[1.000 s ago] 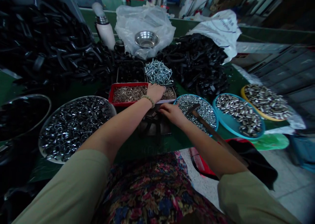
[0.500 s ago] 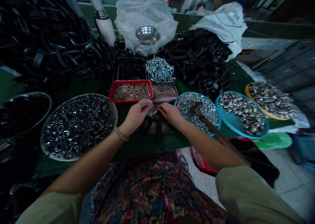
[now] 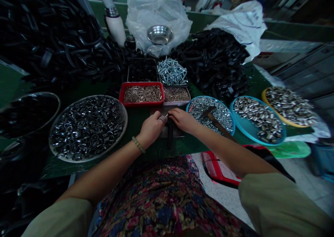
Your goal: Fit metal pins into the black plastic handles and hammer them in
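Note:
My left hand (image 3: 153,126) is closed, fingertips pressed together over the work spot; what they grip is hidden. My right hand (image 3: 183,120) pinches a small shiny metal piece (image 3: 167,115), and the fingertips of both hands nearly meet there. Below the fingers, a black plastic part (image 3: 170,137) lies on a dark metal plate (image 3: 179,132), its upper end covered by my hands. Just beyond them stand a red tray (image 3: 143,104) of small metal pins and a pale tray (image 3: 180,103) of tiny metal pieces.
A hammer (image 3: 218,123) lies across a blue basin (image 3: 233,125) of small metal parts. Further right are another blue basin (image 3: 261,141) and a yellow one (image 3: 300,125) of metal cylinders. A basin (image 3: 125,125) of black rings stands left. Black parts (image 3: 216,56) are heaped behind.
My left hand has come down and closed in beside the right fingertips, over the black part. My right hand keeps its pinch on the metal piece. The view has shifted slightly.

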Motion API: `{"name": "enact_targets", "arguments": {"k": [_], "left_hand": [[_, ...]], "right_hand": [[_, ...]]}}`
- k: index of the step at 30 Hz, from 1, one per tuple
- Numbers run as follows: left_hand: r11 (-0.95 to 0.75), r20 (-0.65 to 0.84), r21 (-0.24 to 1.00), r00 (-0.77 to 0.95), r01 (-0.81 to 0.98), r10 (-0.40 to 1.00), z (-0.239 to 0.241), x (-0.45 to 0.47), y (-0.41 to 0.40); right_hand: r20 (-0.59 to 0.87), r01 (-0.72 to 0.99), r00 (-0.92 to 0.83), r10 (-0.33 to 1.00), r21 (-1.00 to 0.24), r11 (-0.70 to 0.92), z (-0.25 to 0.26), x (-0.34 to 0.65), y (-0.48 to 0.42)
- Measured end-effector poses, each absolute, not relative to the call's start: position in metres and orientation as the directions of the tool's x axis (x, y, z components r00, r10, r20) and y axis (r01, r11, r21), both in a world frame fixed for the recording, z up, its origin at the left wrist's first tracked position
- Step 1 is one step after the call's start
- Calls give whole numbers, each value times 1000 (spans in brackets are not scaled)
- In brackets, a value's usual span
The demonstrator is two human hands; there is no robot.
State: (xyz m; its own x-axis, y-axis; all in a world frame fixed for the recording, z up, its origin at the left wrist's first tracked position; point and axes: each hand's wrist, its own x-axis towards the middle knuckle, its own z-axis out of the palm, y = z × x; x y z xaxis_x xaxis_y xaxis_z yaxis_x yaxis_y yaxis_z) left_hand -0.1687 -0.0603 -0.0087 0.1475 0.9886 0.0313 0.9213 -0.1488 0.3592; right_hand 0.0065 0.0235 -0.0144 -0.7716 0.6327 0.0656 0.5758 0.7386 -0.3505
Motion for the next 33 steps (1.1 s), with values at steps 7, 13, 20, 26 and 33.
{"name": "enact_targets", "arguments": {"k": [7, 13, 20, 26, 33], "left_hand": [[-263, -8, 265, 275, 928, 962, -6, -170, -64], [-333, -1, 200, 341, 921, 940, 3, -174, -72], [-307, -25, 287, 327, 907, 945, 1, -177, -83], [-289, -14, 310, 308, 906, 951, -3, -176, -82], [-260, -44, 353, 294, 899, 955, -4, -179, -83]], "right_hand": [[210, 796, -437, 875, -363, 485, 11, 85, 10], [18, 957, -241, 970, 170, 235, 4, 170, -17], [113, 946, -255, 960, -174, 272, 19, 113, -41], [122, 769, -423, 898, -476, 427, 39, 43, -47], [63, 776, -458, 887, -459, 434, 36, 35, -42]]}}
